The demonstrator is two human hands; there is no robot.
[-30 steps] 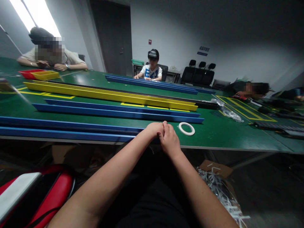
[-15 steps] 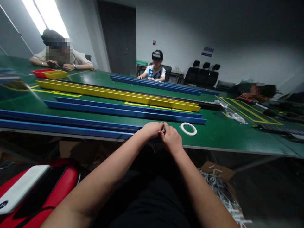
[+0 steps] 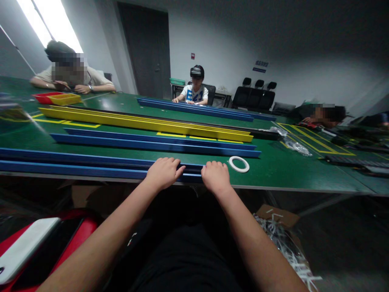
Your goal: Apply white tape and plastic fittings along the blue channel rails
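A long blue channel strip with raised sides lies along the near edge of the green table. My left hand lies across it, fingers curled over the far side and thumb pointing right. At the strip's right end, my right hand is closed around it, with the fingertips hidden. A short stretch of the strip shows between the two hands. Just right of my right hand, a roll of white tape lies flat on the table.
Beyond lie another blue strip, a yellow strip and more blue strips. Co-workers sit at the far left, far middle and right. Red tray and yellow tray stand left. A box of white scraps is below right.
My hands were together near the strip's right end. They have moved apart, my left hand sliding left along the strip while the right stays at its end.
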